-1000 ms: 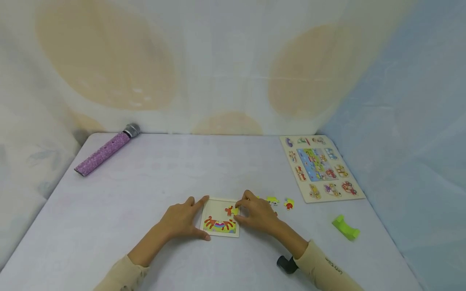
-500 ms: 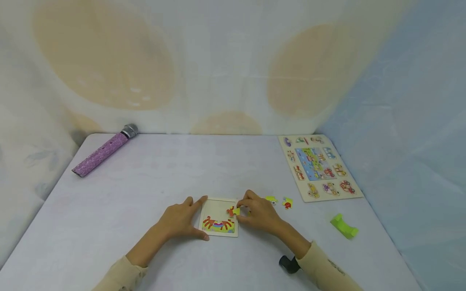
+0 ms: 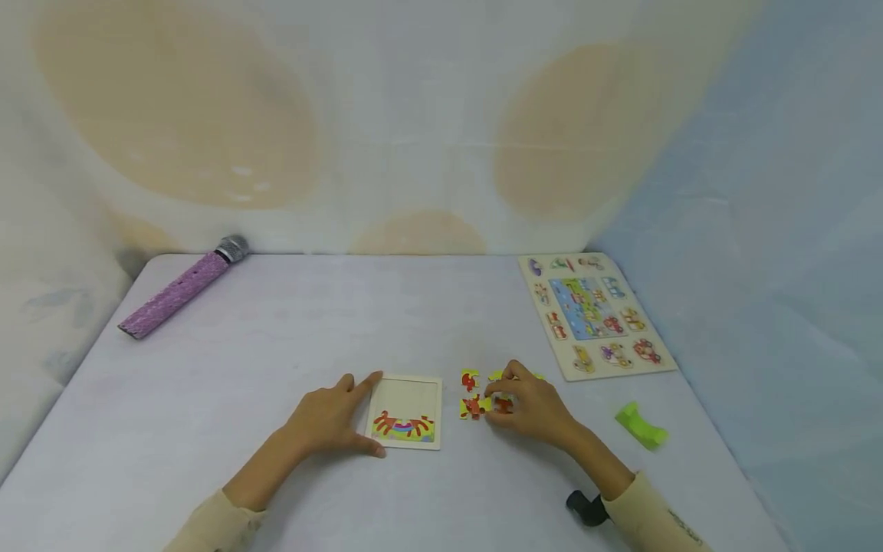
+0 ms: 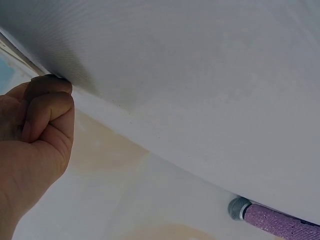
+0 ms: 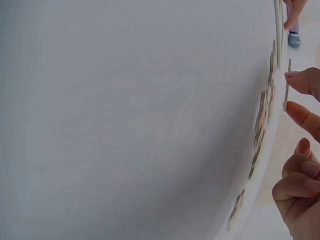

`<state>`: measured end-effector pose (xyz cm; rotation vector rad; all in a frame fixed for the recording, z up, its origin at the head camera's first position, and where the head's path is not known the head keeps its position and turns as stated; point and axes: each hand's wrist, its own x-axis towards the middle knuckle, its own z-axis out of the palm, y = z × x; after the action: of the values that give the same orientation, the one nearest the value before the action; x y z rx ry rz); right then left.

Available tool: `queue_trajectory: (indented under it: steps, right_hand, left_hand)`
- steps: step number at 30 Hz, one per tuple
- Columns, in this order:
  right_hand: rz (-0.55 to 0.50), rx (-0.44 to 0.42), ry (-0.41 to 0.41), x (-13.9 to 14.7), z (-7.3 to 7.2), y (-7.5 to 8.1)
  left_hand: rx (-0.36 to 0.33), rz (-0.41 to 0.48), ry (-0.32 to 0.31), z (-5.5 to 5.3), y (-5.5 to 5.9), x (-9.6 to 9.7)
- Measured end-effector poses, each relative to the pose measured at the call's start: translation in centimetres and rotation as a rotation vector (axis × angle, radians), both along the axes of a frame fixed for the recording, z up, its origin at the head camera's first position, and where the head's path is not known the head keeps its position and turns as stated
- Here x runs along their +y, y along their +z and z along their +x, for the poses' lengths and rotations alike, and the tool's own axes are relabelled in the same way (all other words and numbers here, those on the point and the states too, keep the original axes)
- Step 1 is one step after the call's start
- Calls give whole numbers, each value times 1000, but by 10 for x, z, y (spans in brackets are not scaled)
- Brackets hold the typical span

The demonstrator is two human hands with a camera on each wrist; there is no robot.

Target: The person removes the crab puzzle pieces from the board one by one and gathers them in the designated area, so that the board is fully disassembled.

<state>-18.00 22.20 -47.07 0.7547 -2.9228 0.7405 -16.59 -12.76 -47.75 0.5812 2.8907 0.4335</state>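
Observation:
A small square wooden puzzle tray (image 3: 403, 387) lies flat, its lower part filled with a red, yellow and rainbow picture. My left hand (image 3: 327, 418) holds it at the left side, index finger at the upper corner and thumb at the lower. Its other fingers are curled in the left wrist view. To the right of the tray, my right hand (image 3: 534, 406) pinches a red and yellow jigsaw piece (image 3: 474, 407) between thumb and finger. The right wrist view shows this piece edge-on, above the table. Loose jigsaw pieces (image 3: 470, 379) lie around and partly under the right hand.
A purple glitter microphone (image 3: 175, 295) lies at the back left. At the back right is a larger wooden picture board (image 3: 596, 314). A lime-green curved block (image 3: 641, 426) and a black object (image 3: 586, 507), partly behind the right sleeve, lie on the right. Cloth walls border the table (image 3: 297, 314).
My right hand has carried the pinched jigsaw piece rightward, from the tray's right edge to among the loose pieces. My left hand keeps its hold on the tray. The head view has shifted slightly.

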Motion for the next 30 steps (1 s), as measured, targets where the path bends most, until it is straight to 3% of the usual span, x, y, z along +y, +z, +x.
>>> queue_trajectory:
  steps: [17,30]
  right_hand:
    - [36,-47,-168,54,13,-4]
    - [51,-68,-201,72,17,-4]
  left_hand:
    - [4,12,0,2,3,-8]
    - [-4,20,-10,-1,1,-2]
